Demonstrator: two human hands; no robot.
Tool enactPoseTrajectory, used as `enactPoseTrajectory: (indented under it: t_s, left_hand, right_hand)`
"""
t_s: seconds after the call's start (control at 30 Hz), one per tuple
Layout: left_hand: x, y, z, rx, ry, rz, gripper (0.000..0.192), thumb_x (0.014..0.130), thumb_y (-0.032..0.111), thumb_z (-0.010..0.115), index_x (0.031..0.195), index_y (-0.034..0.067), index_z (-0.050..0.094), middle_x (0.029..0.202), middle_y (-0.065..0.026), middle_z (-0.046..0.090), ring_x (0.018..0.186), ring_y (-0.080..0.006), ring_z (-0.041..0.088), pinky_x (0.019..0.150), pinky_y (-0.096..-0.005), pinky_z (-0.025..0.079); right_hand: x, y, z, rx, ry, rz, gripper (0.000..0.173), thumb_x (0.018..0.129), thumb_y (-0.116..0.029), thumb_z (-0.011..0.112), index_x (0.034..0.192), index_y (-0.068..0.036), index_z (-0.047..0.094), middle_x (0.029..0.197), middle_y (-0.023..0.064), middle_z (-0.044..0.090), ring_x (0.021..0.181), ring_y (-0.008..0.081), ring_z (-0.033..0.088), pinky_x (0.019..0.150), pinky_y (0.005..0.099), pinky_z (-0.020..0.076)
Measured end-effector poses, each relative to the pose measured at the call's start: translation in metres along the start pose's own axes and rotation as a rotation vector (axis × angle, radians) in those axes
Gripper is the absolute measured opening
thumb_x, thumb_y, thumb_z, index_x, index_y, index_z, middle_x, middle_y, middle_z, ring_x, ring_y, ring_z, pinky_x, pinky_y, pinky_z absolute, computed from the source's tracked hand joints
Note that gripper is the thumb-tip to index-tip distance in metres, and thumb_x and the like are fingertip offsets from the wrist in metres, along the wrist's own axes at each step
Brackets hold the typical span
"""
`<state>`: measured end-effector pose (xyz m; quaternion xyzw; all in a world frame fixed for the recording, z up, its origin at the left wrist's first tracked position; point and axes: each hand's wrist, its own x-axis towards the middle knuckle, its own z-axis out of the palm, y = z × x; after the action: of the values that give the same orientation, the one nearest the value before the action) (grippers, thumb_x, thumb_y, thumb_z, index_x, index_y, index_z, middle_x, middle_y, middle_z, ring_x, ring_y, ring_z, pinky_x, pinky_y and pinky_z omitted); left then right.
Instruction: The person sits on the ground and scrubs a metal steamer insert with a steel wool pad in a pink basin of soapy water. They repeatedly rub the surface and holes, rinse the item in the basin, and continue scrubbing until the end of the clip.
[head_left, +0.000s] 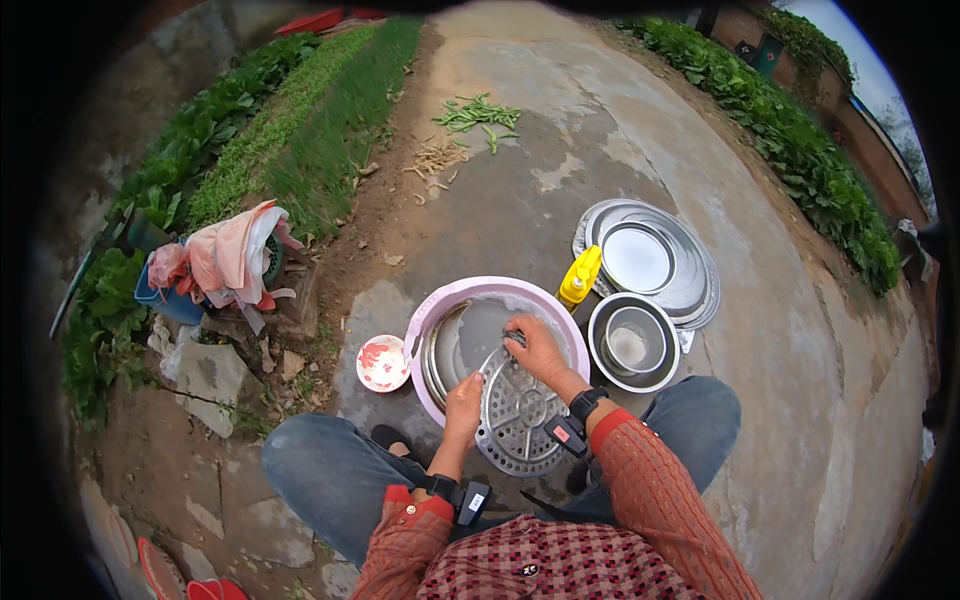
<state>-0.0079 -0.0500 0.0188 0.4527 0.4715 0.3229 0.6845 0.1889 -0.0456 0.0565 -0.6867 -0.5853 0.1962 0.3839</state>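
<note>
My left hand (463, 409) grips the left rim of a round perforated metal steamer rack (529, 431). The rack leans over the near edge of a pink plastic basin (491, 283). Held in the fingers of my right hand (541, 351) is a dark scouring pad (514, 337), pressed near the rack's upper edge. Greyish water (480, 330) with some suds fills the basin, and a metal pan or lid (433, 352) stands partly in it along the left wall. How much of the rack dips into the water is hidden behind my hands.
Right of the basin are nested metal bowls (600, 352), a yellow bottle (579, 279) and stacked metal lids and plates (694, 262). A white bowl with red marks (382, 364) stands on the left. Green bean pods (478, 112) lie farther off. Plastic bags (229, 255) cover something beside the vegetable bed.
</note>
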Motion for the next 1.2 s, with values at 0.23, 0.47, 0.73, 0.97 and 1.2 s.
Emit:
enactPoseTrajectory:
  t_s: [0.23, 0.47, 0.73, 0.97, 1.2]
  left_hand:
    - [-0.002, 0.008, 0.008, -0.029, -0.058, 0.106, 0.033, 0.099, 0.029, 0.054, 0.099, -0.002, 0.065, 0.085, 0.0057, 0.055, 0.074, -0.004, 0.044, 0.067, -0.0206, 0.038]
    - [0.002, 0.009, 0.003, -0.104, -0.184, -0.003, 0.038, 0.093, 0.017, 0.062, 0.127, 0.001, 0.057, 0.104, -0.0003, 0.064, 0.087, -0.0075, 0.057, 0.08, -0.0228, 0.045]
    - [0.002, 0.02, 0.001, -0.362, -0.243, -0.035, 0.046, 0.089, 0.003, 0.055, 0.135, 0.006, 0.048, 0.109, -0.0035, 0.062, 0.099, -0.0123, 0.059, 0.088, -0.0304, 0.047]
    - [0.005, 0.018, -0.005, -0.48, -0.336, -0.122, 0.067, 0.082, -0.008, 0.05, 0.144, 0.013, 0.037, 0.117, -0.0039, 0.057, 0.102, -0.0137, 0.057, 0.085, -0.0277, 0.046]
    - [0.0, 0.02, -0.002, -0.416, -0.408, -0.14, 0.083, 0.075, -0.01, 0.051, 0.151, 0.015, 0.027, 0.121, -0.0032, 0.054, 0.102, -0.0144, 0.055, 0.087, -0.0276, 0.045]
  right_hand:
    - [0.02, 0.034, -0.057, 0.267, -0.436, 0.26, 0.05, 0.077, -0.023, 0.071, 0.124, -0.011, 0.063, 0.115, 0.0126, 0.067, 0.105, 0.0219, 0.062, 0.095, 0.0318, 0.0457]
    - [0.027, -0.013, -0.029, 0.076, -0.349, -0.025, 0.05, 0.074, -0.018, 0.068, 0.122, -0.007, 0.062, 0.116, 0.0172, 0.063, 0.109, 0.0282, 0.06, 0.095, 0.0349, 0.045]
    - [0.007, -0.025, 0.002, 0.107, 0.07, -0.003, 0.057, 0.072, -0.019, 0.076, 0.121, -0.003, 0.051, 0.12, 0.0203, 0.051, 0.12, 0.0363, 0.047, 0.102, 0.0394, 0.0386]
    - [-0.056, -0.048, 0.031, 0.143, -0.024, -0.246, 0.042, 0.075, -0.009, 0.067, 0.116, -0.002, 0.058, 0.12, 0.0172, 0.051, 0.116, 0.0353, 0.047, 0.103, 0.043, 0.0374]
    - [-0.022, -0.045, 0.019, 0.074, 0.161, -0.176, 0.032, 0.073, -0.001, 0.069, 0.104, -0.003, 0.063, 0.108, 0.014, 0.056, 0.107, 0.0349, 0.05, 0.094, 0.0427, 0.0415]
